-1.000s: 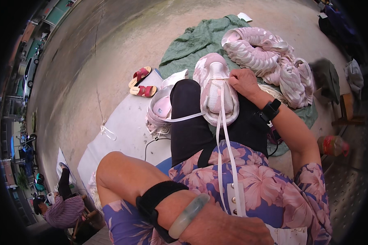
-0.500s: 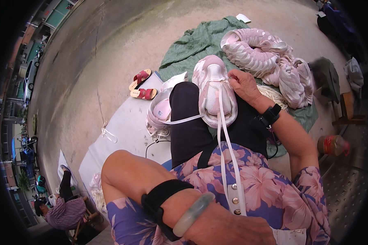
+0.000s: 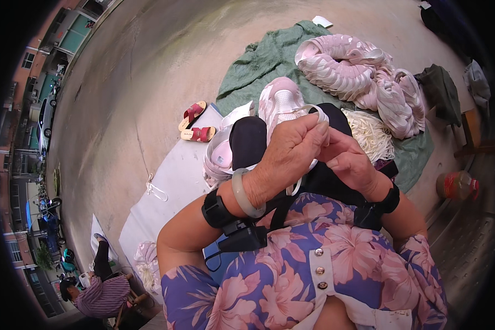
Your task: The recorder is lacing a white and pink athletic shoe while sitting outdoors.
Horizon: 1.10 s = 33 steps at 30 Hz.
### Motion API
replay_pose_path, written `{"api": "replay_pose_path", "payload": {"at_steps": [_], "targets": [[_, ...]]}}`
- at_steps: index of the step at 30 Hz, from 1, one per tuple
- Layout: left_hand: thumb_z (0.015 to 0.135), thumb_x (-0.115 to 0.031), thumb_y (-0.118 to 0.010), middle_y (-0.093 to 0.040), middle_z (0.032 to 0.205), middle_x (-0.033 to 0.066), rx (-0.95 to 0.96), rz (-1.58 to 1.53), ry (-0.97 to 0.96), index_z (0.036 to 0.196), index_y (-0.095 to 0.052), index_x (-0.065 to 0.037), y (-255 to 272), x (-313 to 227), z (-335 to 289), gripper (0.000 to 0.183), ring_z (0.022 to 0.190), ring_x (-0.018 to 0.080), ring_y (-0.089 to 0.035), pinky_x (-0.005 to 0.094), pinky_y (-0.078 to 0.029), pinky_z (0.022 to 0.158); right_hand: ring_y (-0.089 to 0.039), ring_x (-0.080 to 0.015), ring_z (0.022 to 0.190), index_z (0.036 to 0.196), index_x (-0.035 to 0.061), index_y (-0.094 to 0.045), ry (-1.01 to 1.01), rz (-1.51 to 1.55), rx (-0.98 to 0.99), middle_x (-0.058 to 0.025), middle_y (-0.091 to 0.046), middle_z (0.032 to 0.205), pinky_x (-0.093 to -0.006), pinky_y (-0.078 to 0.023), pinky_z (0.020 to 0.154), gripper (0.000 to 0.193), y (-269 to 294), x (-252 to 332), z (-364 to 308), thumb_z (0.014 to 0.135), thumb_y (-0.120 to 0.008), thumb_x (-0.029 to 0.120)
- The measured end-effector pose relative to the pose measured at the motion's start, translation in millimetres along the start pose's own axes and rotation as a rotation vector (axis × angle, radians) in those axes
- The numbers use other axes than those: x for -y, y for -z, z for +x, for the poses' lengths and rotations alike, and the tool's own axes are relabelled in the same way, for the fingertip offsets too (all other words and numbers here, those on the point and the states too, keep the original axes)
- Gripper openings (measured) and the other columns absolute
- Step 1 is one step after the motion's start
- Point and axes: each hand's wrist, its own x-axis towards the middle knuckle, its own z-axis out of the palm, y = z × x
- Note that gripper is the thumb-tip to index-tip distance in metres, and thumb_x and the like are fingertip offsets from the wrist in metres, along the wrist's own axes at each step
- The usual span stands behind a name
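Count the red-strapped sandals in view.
2: the farther sandal and the nearer sandal, close together, left of the green cloth. No others show, though some could be hidden.

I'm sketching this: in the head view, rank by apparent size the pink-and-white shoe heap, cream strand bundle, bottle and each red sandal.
1. Shoe heap
2. Strand bundle
3. Bottle
4. Sandals: too alike to rank

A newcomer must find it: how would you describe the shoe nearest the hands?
Find the spread green cloth, then the black-covered knees before it. Between them is the pink-and-white shoe; the similar pink piece lies outside them, at left.
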Motion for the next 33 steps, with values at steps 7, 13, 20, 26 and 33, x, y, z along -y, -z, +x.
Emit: {"api": "replay_pose_path", "payload": {"at_steps": [7,13,20,26,33], "targets": [[0.098,-0.021,-0.045,-0.047,0.071,-0.0079,-0.092,-0.129,0.167,0.107,-0.056,0.0,-6,23,-7,0.026,0.059,-0.0013,-0.034,0.016,-0.027,0.05,-0.054,-0.0138,0.102,0.117,-0.0012,-0.052,-0.102,-0.068,-0.169,-0.0066,-0.057,0.107,-0.0306,-0.041,0.093,0.04,16,-17,6,0.096,-0.045,0.032],[0.098,-0.027,-0.045,-0.047,0.07,-0.0073,-0.013,-0.139,0.21,0.1,-0.059,0.0,3,57,-8,0.03,0.057,-0.0009,-0.034,0.0159,-0.026,0.049,-0.058,-0.0124,0.089,0.094,0.0011,-0.056,-0.179,0.146,-0.244,-0.0082,-0.06,0.099,-0.0275,-0.048,0.08,0.031,18,-20,21,0.097,-0.045,0.03],[0.098,-0.028,-0.046,-0.044,0.068,-0.0069,0.098,-0.277,0.297,0.091,-0.059,-0.002,0,44,-2,0.03,0.057,0.0011,-0.034,0.017,-0.027,0.05,-0.062,-0.0221,0.089,0.081,0.005,-0.05,-0.019,0.248,-0.243,-0.0164,-0.062,0.098,-0.0353,-0.05,0.084,0.03,26,-11,29,0.097,-0.041,0.029],[0.097,-0.026,-0.046,-0.044,0.066,-0.0038,0.288,0.003,0.129,0.087,-0.056,-0.003,13,53,-20,0.027,0.059,0.0049,-0.038,0.0197,-0.033,0.053,-0.028,-0.0037,0.047,0.075,0.0129,-0.037,0.244,0.158,-0.319,0.005,-0.03,0.061,-0.0202,-0.027,0.044,0.031,92,87,40,0.1,-0.034,0.031],[0.096,-0.019,-0.046,-0.045,0.065,0.0041,0.258,0.249,-0.069,0.086,-0.055,-0.002,7,57,-24,0.023,0.059,0.0116,-0.044,0.0246,-0.037,0.055,-0.036,-0.0063,0.048,0.076,0.0087,-0.042,-0.085,-0.448,-0.735,0.003,-0.04,0.061,-0.0213,-0.031,0.043,0.029,187,93,68,0.097,-0.044,0.028]]}}
